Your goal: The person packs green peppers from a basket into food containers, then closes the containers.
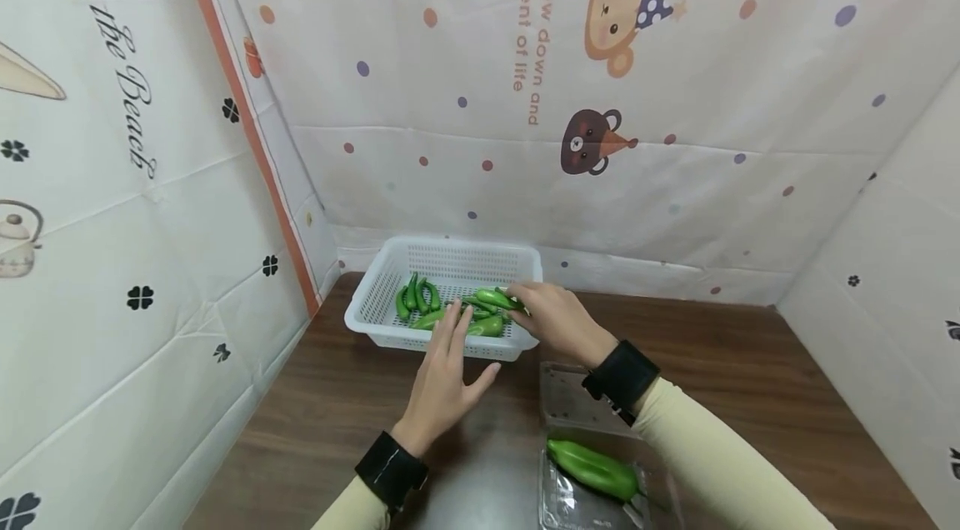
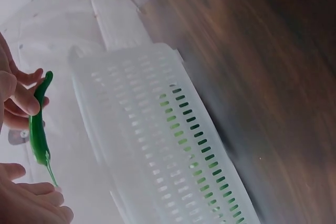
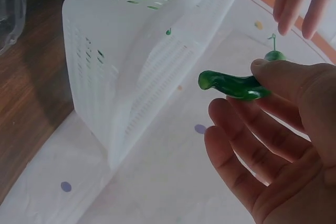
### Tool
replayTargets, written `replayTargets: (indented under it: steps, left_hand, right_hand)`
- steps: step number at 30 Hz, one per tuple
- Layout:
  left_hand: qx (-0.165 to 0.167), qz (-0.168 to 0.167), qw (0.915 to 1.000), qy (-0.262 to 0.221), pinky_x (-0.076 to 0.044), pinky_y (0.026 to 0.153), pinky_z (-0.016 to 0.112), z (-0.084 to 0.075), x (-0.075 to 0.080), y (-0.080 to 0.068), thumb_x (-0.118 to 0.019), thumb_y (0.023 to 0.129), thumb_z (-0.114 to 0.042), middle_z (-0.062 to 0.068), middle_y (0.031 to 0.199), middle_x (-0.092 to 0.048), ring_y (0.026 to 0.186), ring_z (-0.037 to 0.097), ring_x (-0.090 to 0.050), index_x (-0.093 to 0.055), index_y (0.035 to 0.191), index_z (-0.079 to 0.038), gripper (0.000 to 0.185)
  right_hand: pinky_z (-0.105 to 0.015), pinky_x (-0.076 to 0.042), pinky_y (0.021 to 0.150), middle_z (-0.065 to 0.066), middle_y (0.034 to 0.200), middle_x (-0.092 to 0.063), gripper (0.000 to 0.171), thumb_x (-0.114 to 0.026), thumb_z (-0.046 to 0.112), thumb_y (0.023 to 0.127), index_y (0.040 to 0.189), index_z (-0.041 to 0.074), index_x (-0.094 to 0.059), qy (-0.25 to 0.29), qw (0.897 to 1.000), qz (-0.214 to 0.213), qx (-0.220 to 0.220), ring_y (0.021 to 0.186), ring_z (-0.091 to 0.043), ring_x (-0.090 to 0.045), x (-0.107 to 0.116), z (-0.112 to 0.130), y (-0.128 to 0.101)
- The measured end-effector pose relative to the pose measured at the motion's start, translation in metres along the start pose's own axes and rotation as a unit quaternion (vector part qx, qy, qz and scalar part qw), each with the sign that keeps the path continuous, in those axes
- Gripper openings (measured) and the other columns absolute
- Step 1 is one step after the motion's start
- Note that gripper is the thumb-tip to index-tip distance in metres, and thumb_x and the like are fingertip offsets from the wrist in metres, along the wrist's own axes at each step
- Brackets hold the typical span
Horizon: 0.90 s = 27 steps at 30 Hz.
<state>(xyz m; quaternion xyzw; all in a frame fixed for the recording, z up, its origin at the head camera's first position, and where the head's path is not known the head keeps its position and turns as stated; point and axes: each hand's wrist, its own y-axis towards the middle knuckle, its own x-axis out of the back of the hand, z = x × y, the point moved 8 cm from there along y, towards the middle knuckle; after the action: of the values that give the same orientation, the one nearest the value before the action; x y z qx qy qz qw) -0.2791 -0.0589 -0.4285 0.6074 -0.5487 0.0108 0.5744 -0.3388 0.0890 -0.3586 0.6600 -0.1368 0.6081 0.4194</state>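
Note:
My right hand [image 1: 551, 315] pinches a small green chili pepper [image 3: 231, 85] between thumb and fingers, over the right part of a white perforated plastic basket [image 1: 444, 247]. The chili is glossy and slightly bent, its thin stem [image 2: 51, 174] pointing toward my left hand. Fingers spread, the left hand [image 1: 441, 388] reaches over the basket's front rim and holds nothing. In the right wrist view, its fingertips [image 3: 285, 26] hang close by the stem. Several more green peppers [image 1: 417, 294] lie in the basket, some of them hidden behind the hands.
A clear plastic clamshell box [image 1: 553, 505] stands with its lid raised on the brown wooden table [image 1: 720, 347], below my right forearm. One large green pepper [image 1: 594, 470] lies in it. Printed white cloth [image 1: 420, 97] hangs behind the basket and along both sides.

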Motion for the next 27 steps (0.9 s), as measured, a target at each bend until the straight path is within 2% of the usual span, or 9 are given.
replayTargets:
  steps: [5,9,12,21,27]
  left_hand:
    - [-0.018,0.003,0.9998,-0.001,-0.027,0.121,0.056,-0.004,0.005,0.001,-0.075,0.092,-0.042,0.022,0.166,-0.026,0.153,0.037,-0.025,-0.026,0.161,-0.002,0.094]
    - [-0.048,0.006,0.9986,-0.018,-0.028,0.12,0.056,-0.02,0.0,0.008,-0.076,0.092,-0.044,0.022,0.166,-0.023,0.153,0.039,-0.024,-0.026,0.16,0.001,0.096]
    - [-0.058,0.012,0.9977,-0.034,-0.03,0.12,0.054,-0.029,-0.004,0.011,-0.078,0.09,-0.043,0.021,0.167,-0.022,0.153,0.039,-0.025,-0.026,0.16,0.002,0.099]
    - [-0.066,0.037,0.9964,-0.039,-0.037,0.115,0.053,-0.038,0.0,-0.014,-0.085,0.081,-0.048,0.02,0.168,-0.02,0.148,0.041,-0.034,-0.022,0.161,0.002,0.113]
    - [-0.07,0.059,0.9932,-0.072,-0.035,0.117,0.047,-0.044,-0.004,-0.021,-0.092,0.072,-0.046,0.018,0.168,-0.019,0.152,0.037,-0.028,-0.02,0.162,0.001,0.124]
  right_hand:
    - [-0.03,-0.056,0.066,-0.003,0.098,-0.072,0.028,-0.077,0.013,0.093,0.119,0.006,-0.071,0.031,0.999,-0.015,0.006,0.08,-0.013,-0.067,0.011,-0.001,-0.011]
    - [-0.027,-0.055,0.063,-0.004,0.094,-0.071,0.028,-0.079,0.01,0.091,0.117,0.003,-0.071,0.038,0.999,-0.026,-0.005,0.075,-0.01,-0.066,0.027,-0.012,-0.033]
    - [-0.026,-0.051,0.06,-0.002,0.093,-0.069,0.027,-0.08,0.008,0.09,0.114,0.004,-0.071,0.039,0.999,-0.033,-0.015,0.072,-0.007,-0.061,0.035,-0.019,-0.048]
    - [-0.023,-0.047,0.058,-0.002,0.094,-0.067,0.028,-0.08,0.008,0.089,0.115,0.004,-0.071,0.064,0.997,-0.031,-0.011,0.071,-0.004,-0.056,0.032,-0.009,-0.075]
    - [-0.021,-0.047,0.057,0.0,0.092,-0.065,0.031,-0.083,0.006,0.085,0.114,0.004,-0.071,0.055,0.997,-0.054,-0.012,0.071,-0.003,-0.054,0.038,-0.007,-0.095]
